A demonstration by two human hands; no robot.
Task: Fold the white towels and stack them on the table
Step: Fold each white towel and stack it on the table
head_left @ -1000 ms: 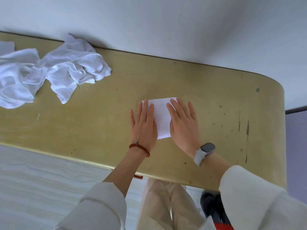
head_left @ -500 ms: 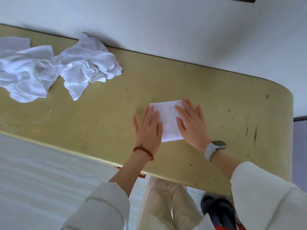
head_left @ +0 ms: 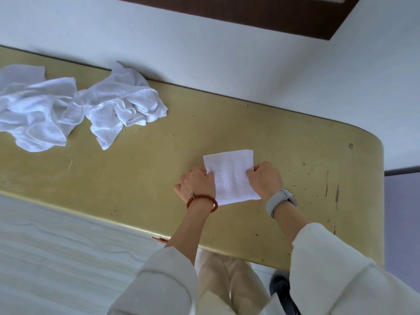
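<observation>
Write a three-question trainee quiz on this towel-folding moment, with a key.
1. True or false: both hands grip the folded towel at its side edges.
2. Which wrist wears the red bead bracelet? A) left B) right
3. Fill in: the unfolded towels lie crumpled to the person's ____ of the folded one.

Key: 1 true: left hand and right hand each pinch a side. 2 A; the right wears a watch. 3 left, on the table.

This looks like a room in a home or a hotel. A long, scratched yellow table (head_left: 295, 155) stands against a plain white wall (head_left: 204, 53). Crumpled white towels (head_left: 75, 108) lie on it.
</observation>
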